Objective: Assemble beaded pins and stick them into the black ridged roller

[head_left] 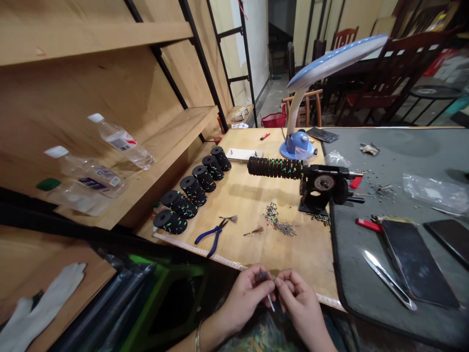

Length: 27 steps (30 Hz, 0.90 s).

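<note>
Close together at the table's front edge, my two hands meet at the fingertips. My left hand [251, 296] is closed around a thin white stick [271, 303], whose lower end points down; a small dark tuft shows above the fingers. My right hand [298, 296] pinches with thumb and forefinger beside it, and what it grips is too small to make out. Blue-handled pliers [212, 237] lie open to the left. A feathery orange-tipped piece [254, 231], a grey bristly tuft [230, 218], coloured beads [271, 214] and small metal pieces [286, 229] lie ahead.
Black foam spools [170, 221] stand along the left edge. A black winder [322, 183] carries a row of black discs [274, 167]. Behind it stands a blue lamp [298, 144]. Tweezers [388, 278] and a phone [417, 261] lie on the grey mat [351, 264].
</note>
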Each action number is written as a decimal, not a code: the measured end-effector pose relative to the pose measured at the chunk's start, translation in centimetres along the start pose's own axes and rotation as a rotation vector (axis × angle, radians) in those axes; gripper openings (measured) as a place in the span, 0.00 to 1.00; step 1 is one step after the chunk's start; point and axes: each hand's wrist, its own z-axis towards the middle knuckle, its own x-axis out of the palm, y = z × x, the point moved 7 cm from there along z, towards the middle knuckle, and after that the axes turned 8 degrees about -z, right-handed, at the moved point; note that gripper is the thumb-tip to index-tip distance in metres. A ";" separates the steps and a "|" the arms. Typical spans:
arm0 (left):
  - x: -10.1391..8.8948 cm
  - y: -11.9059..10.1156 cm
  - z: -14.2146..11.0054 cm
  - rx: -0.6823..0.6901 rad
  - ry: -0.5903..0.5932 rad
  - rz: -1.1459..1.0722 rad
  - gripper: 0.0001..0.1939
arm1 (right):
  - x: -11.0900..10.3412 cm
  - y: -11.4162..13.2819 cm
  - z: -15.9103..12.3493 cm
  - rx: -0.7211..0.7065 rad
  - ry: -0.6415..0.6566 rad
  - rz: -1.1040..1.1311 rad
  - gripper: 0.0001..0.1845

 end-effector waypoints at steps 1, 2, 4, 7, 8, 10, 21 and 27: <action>-0.2 0.1 0.1 0.008 -0.011 0.012 0.19 | -0.1 0.0 0.0 -0.002 -0.004 -0.003 0.25; -0.3 0.1 0.1 0.018 -0.022 0.028 0.19 | -0.2 0.0 0.0 -0.006 -0.010 -0.013 0.25; -0.6 0.2 0.2 0.036 -0.039 0.066 0.19 | -0.5 0.1 0.0 -0.025 -0.023 -0.059 0.26; -0.9 0.2 0.3 0.037 -0.062 0.096 0.18 | -0.6 0.5 -0.2 -0.075 -0.024 -0.156 0.24; -1.0 0.1 0.3 0.033 -0.070 0.097 0.18 | -0.7 0.7 -0.2 -0.088 -0.024 -0.184 0.23; -1.1 0.0 0.2 0.024 -0.080 0.095 0.17 | -0.6 1.1 -0.3 -0.101 -0.022 -0.227 0.21; -1.3 -0.1 0.3 0.017 -0.111 0.050 0.16 | 0.1 0.0 -0.3 -0.068 0.056 -0.307 0.14; -1.4 -0.3 0.3 0.026 -0.108 0.063 0.15 | 0.4 0.0 0.0 -0.055 0.061 -0.282 0.15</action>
